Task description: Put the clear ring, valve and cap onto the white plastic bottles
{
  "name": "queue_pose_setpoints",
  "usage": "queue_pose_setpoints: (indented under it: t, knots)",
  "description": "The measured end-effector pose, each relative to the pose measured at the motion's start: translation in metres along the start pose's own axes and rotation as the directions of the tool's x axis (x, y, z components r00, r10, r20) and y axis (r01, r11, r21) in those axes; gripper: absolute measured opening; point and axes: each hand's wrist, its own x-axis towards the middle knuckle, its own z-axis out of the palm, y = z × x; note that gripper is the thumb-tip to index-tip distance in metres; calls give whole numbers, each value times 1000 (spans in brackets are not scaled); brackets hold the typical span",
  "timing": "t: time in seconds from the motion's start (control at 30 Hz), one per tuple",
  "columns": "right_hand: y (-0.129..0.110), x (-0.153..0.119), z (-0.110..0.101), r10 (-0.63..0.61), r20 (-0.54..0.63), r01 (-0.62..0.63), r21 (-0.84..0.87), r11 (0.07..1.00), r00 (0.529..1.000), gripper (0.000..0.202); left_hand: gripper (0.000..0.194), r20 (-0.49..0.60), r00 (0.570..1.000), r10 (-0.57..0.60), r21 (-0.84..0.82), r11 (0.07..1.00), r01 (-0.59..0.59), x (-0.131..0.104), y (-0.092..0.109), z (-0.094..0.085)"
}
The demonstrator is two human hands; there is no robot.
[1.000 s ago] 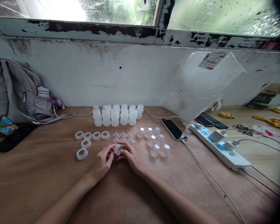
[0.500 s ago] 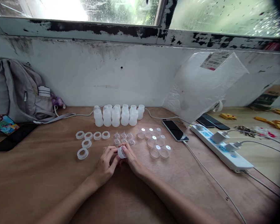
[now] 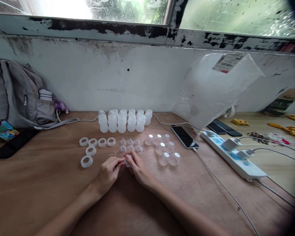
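Observation:
Both hands meet over the table around a small translucent white screw ring (image 3: 127, 163), mostly covered by fingers. My right hand (image 3: 137, 166) is closed on it, thumb on top. With its fingertips pinched together, my left hand (image 3: 110, 171) touches the ring's left side; whether another small part is between those fingers is hidden. Just beyond the hands stand several clear bottle nipples (image 3: 123, 149) in two rows. More translucent screw rings (image 3: 86, 161) lie to the left. On the right are several clear caps (image 3: 163, 159). Milky baby bottles (image 3: 122, 124) stand upright in rows behind.
A phone (image 3: 185, 137) on a charging cable lies at right, beside a white power strip (image 3: 233, 154) with plugs and cords. A clear plastic bag (image 3: 211, 88) leans on the wall. At left are a grey backpack (image 3: 17, 95) and a dark phone-like slab (image 3: 13, 144).
The ring in my hands has turned and tilted, and less of it shows. My right thumb has moved across its top, while my left fingers have drawn together into a pinch.

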Motion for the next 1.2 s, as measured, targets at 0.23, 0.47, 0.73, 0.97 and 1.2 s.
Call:
queue_pose_setpoints:
  t: [0.23, 0.47, 0.73, 0.97, 1.2]
  knots:
    - [7, 6, -3, 100, 78, -111, 148, 983, 992, 29, 18, 39, 999, 17, 16, 1000, -18, 5, 0, -10]
    - [7, 10, -5, 126, 133, -150, 193, 970, 983, 29, 19, 81, 996, -40, 57, 998, 36, 8, 4, -17]
    - [2, 10, -11, 130, 127, -149, 152, 977, 983, 29, 19, 82, 996, -30, 59, 998, 26, 8, 0, -17]
    - [2, 10, -16, 135, 137, -151, 114, 982, 981, 28, 19, 89, 995, -42, 45, 998, 38, 7, -2, -16]
    - [10, 10, -18, 132, 208, -188, 280, 941, 969, 36, 16, 39, 995, -95, 10, 995, 95, 3, -5, -10]
